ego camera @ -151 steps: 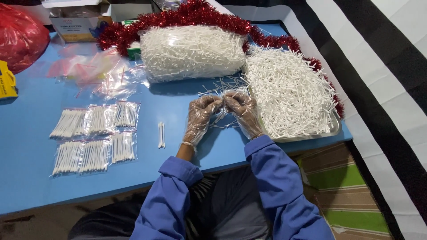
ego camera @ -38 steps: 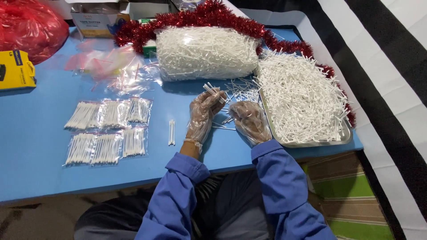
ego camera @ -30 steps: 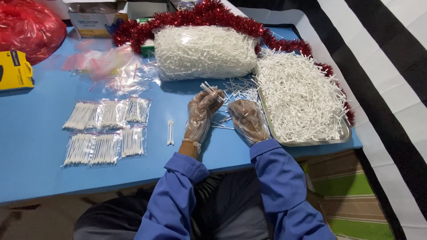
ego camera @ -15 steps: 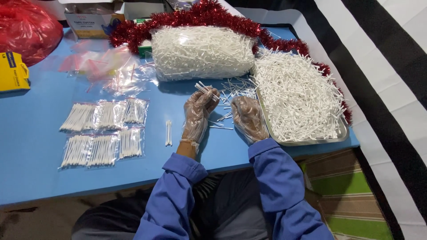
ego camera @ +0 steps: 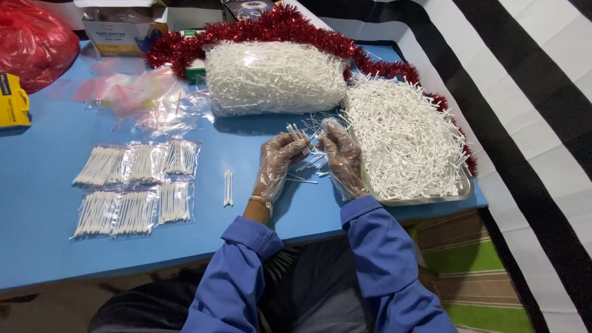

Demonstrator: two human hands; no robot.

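Left hand (ego camera: 279,161) still gripping swab bundle (ego camera: 298,132), right hand (ego camera: 343,159) still curled among loose swabs (ego camera: 306,166), both barely moved

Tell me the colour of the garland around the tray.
Red tinsel garland, clearest in the head view.

Left grip (ego camera: 280,161) and right grip (ego camera: 343,159) rest side by side on the table (ego camera: 43,222), near its front edge. Loose swabs (ego camera: 306,166) lie between and just beyond the two grips. Tray (ego camera: 431,196) heaped with swabs sits immediately right of the right grip. Large bag of swabs (ego camera: 274,77) lies behind both grips, with tinsel garland (ego camera: 265,28) behind it, running on around the tray's far side. A few swabs (ego camera: 228,188) lie just left of the left grip. Six filled packets (ego camera: 132,188), in two rows, lie further left. Empty bags (ego camera: 139,98) lie behind those packets
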